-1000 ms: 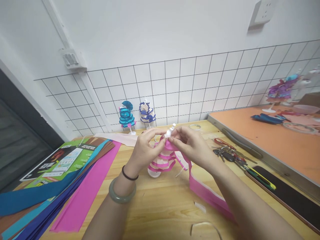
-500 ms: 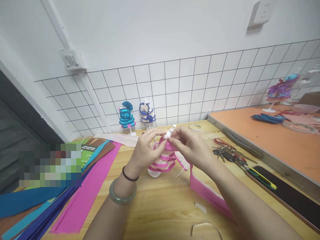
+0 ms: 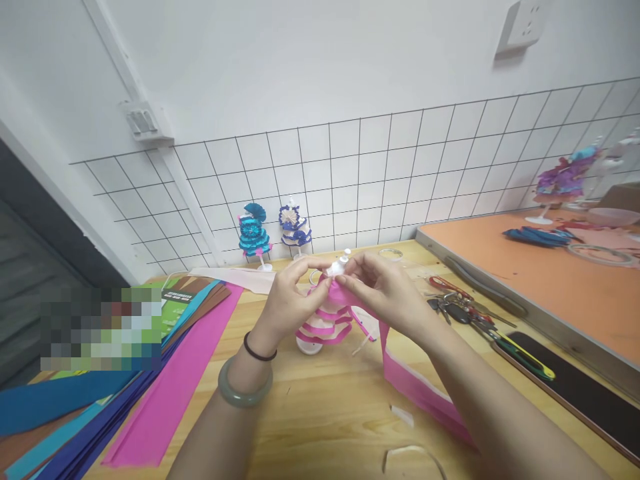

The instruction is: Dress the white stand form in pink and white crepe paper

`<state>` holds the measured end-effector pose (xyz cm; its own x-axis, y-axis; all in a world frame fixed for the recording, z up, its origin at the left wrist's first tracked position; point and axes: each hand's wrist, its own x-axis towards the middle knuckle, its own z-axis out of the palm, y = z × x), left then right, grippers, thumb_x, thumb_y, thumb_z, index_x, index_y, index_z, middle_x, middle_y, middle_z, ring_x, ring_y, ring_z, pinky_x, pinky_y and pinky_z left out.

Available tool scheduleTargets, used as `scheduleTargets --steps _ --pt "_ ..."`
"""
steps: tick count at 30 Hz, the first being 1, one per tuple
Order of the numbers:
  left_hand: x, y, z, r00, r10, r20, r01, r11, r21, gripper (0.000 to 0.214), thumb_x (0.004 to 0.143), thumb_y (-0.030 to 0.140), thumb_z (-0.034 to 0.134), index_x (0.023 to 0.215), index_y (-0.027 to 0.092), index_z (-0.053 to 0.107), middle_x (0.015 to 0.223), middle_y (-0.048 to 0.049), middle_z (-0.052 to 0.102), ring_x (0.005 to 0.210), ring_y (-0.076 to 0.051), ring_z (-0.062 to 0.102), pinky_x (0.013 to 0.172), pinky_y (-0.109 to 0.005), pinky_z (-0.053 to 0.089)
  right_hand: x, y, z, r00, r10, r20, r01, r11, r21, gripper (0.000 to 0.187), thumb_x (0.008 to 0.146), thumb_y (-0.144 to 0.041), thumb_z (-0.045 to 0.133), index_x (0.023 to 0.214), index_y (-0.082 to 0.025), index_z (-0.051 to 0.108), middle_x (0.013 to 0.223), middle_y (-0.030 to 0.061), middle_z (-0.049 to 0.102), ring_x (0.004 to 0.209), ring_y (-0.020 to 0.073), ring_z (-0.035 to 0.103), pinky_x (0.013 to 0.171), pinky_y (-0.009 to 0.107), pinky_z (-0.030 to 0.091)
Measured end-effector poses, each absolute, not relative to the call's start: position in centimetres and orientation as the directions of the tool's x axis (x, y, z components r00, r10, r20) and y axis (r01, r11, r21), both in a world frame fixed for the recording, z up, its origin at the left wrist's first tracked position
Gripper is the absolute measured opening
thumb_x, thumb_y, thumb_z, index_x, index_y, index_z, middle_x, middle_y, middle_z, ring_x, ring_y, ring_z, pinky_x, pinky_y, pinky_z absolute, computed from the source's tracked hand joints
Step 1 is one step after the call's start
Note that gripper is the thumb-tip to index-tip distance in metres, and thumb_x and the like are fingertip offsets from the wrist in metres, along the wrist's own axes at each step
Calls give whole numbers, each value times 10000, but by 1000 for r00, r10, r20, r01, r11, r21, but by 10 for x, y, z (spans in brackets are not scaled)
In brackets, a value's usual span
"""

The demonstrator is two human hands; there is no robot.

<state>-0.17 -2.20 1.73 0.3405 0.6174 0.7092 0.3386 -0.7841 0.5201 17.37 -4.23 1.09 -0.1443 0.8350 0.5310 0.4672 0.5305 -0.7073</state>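
Here we note the skirted figure (image 3: 325, 328) mid-table, tilted, its white top leaning right. We see the left hand (image 3: 295, 293) half curled, thumb and fingers closed about the figure's upper part. The right hand (image 3: 381, 292), also curled, pinches the pink strip (image 3: 425, 397) there; its tail trails near right. Far left of centre, we log a teal figure (image 3: 253, 230); at right, keys (image 3: 455, 312).

A head-worn camera looks forward and down across the table (image 3: 320, 420).
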Motion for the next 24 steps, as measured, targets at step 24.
scheduleTargets --steps 24 --pt "-3 -11 11 229 725 649 235 -688 686 214 769 232 617 975 173 612 1001 -62 652 986 -183 592 920 -327 448 170 -45 14 -189 852 488 310 523 -794 147 827 -329 548 830 -184 528 711 -3 557 572 99 469 500 229 370"
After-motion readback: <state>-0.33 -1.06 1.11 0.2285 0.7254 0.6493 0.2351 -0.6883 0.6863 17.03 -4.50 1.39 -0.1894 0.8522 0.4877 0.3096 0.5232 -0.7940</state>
